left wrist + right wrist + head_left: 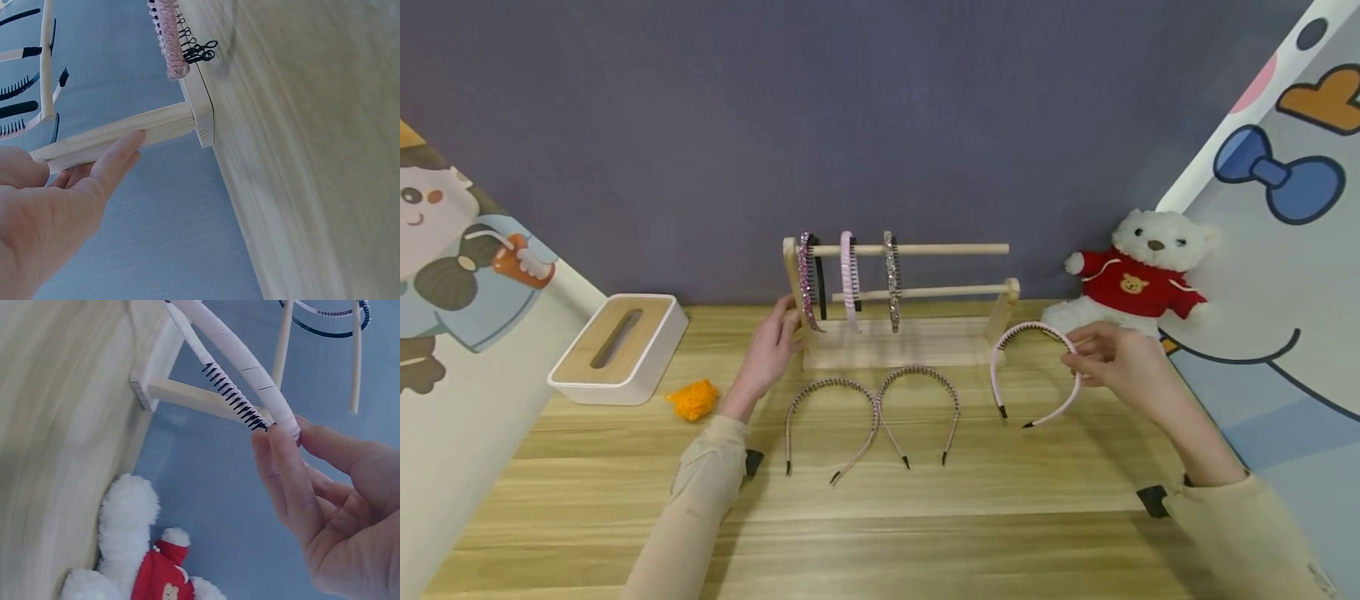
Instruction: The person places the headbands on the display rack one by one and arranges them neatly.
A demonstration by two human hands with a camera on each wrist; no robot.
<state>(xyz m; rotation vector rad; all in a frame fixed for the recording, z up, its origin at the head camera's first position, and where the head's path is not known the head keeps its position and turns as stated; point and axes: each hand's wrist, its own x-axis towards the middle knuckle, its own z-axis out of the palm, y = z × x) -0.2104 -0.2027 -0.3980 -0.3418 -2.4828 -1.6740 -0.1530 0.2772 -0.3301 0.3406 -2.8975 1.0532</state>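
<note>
My right hand (1123,367) pinches a pale pink toothed headband (247,365) between thumb and fingers. It is held up off the table, right of the wooden display rack (902,352), ends pointing down. At the rack's left end, my left hand (769,346) grips the upright post (165,124), one finger lying along it. From the upper bar hang a glittery pink headband (806,279), a black one (822,287), a light pink one (847,275) and a silvery sparkly one (892,279). Two thin headbands, a left one (832,381) and a right one (925,369), lie before the rack.
A white tissue box with a wooden lid (658,358) stands at the left, an orange knitted-looking item (694,400) beside it. A white teddy bear (1157,242) in a red sweater sits behind my right hand. A dark wall rises behind the rack.
</note>
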